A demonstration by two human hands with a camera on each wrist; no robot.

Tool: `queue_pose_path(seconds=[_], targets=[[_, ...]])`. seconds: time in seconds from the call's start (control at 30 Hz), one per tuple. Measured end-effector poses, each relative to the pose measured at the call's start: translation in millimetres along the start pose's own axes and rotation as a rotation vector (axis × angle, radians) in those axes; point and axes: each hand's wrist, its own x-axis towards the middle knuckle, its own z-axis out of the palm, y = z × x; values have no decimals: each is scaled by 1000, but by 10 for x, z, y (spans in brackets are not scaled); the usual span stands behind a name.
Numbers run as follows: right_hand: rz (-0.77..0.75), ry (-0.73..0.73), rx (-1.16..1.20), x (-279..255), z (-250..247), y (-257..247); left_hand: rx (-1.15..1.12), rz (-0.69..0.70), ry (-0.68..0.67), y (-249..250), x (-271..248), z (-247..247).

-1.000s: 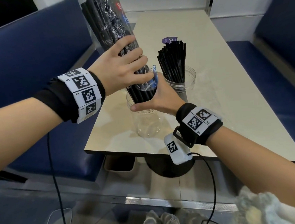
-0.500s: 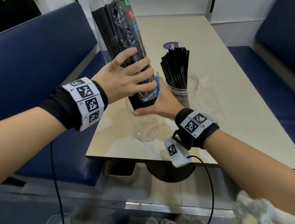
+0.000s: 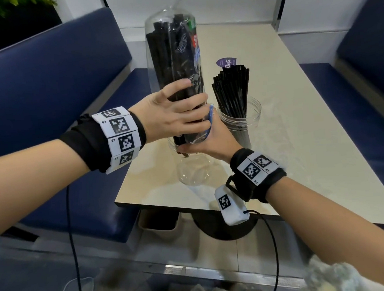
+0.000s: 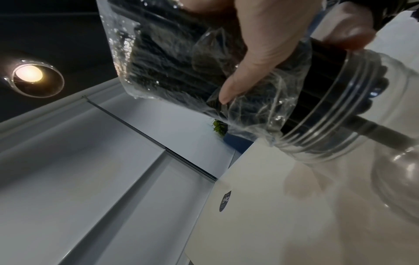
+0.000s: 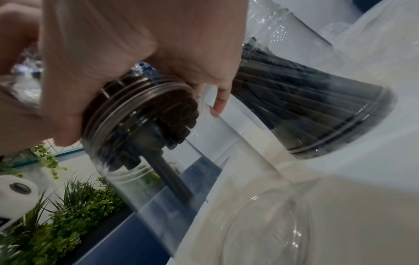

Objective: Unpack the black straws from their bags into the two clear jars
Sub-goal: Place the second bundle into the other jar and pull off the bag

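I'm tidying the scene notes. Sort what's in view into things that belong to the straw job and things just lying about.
Part of the job:
- bag of black straws, gripped by left hand
- near jar, its mouth held by right hand
- far jar, already full of straws

Just there:
- purple sticker
- table
- blue benches

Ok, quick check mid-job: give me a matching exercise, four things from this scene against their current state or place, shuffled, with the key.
Things:
1. bag of straws
2. near jar
3. far jar
4. purple sticker

States:
A. flat on the table, behind the jars
B. standing on the table, full of upright black straws
C. gripped by the left hand, open end down
D. mouth steadied by the right hand, one straw dropped inside

Pairs: 1-C, 2-D, 3-B, 4-A
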Motion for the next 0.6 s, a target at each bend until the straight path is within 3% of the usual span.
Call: queue_pose_path(seconds=[0.23,0.6], targets=[[-18,3,59,19,0,73,-6,30,-62,-151,34,-43],[-58,-34,78,32,-64,60,-21,50,-53,-250,94,-43]])
